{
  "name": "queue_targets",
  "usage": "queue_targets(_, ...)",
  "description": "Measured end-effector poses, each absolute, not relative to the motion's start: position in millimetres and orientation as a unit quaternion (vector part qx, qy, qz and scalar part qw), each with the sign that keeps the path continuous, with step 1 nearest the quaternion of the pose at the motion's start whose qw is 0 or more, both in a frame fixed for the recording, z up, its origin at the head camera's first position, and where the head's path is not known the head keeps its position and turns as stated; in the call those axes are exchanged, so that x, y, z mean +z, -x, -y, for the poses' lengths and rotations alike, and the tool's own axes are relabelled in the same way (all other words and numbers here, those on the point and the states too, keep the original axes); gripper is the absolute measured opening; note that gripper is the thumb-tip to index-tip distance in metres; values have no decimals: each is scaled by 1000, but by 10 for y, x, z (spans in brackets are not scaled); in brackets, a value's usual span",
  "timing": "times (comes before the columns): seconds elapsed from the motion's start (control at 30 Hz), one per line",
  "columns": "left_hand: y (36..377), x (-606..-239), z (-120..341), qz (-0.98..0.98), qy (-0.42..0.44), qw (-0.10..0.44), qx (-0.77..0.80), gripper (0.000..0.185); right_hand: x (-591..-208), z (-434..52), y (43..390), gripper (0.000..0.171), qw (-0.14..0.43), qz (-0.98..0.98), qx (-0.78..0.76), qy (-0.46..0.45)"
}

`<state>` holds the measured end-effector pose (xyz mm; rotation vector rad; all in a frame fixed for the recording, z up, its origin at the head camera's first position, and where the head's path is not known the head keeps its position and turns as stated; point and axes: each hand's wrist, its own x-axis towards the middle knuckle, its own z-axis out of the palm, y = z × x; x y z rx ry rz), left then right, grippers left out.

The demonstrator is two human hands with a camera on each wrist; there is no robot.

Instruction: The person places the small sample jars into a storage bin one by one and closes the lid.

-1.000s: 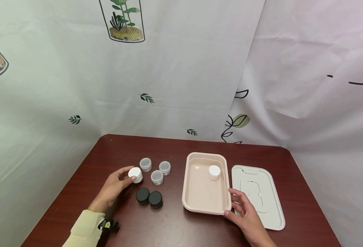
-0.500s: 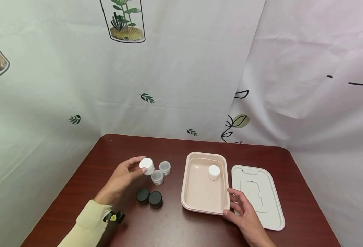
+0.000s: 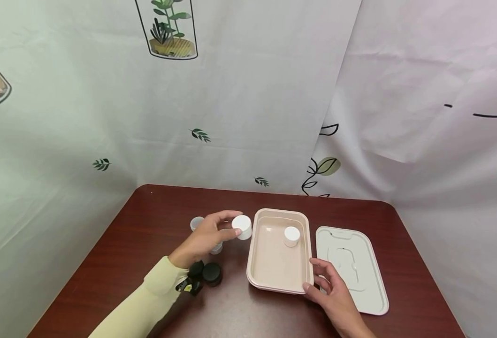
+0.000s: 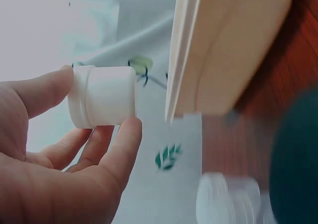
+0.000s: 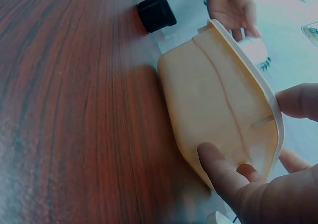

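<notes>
A small white screw-lid jar (image 3: 242,227) is held between the thumb and fingers of my left hand (image 3: 205,238), raised just left of a beige plastic box (image 3: 253,263). In the left wrist view, that jar (image 4: 109,96) lies sideways across the picture, its ribbed lid towards the thumb. The box has no lid on, and inside it stands a second white jar (image 3: 292,236). At the box's near right corner, my right hand (image 3: 334,293) grips the outside with curled fingers. The right wrist view has a fingertip (image 5: 211,157) against the box's outer wall.
A white lid (image 3: 370,267) lies flat to the right of the box. Two black jars (image 3: 212,273) and several translucent ones (image 3: 196,222) stand under and beside the left forearm, partly hidden by it. A printed cloth (image 3: 248,117) hangs behind the brown table (image 3: 168,199).
My left hand has carried the white jar rightwards, from beside the translucent jars to the box's left rim. The right hand stays at the box corner, and the box has shifted barely.
</notes>
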<state>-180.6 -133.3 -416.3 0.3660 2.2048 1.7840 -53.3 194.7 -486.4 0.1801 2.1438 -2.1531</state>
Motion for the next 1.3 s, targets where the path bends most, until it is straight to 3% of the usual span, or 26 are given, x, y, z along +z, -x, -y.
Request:
queue_targets(0.27,1808,-4205,868,-735,-178,180,629,48,-4863,-1984,522,61,49,-710,-700,-58)
queue_targets(0.7,1856,-4421,342,-769,-213,200,569,44,-4868,-2026,509,62,55,-709,-701,-46)
queue_targets(1.3,1865,-4508,-22,-845,-217,159,462,39,-4884,-2055,517,60,36,-720,-692,-28)
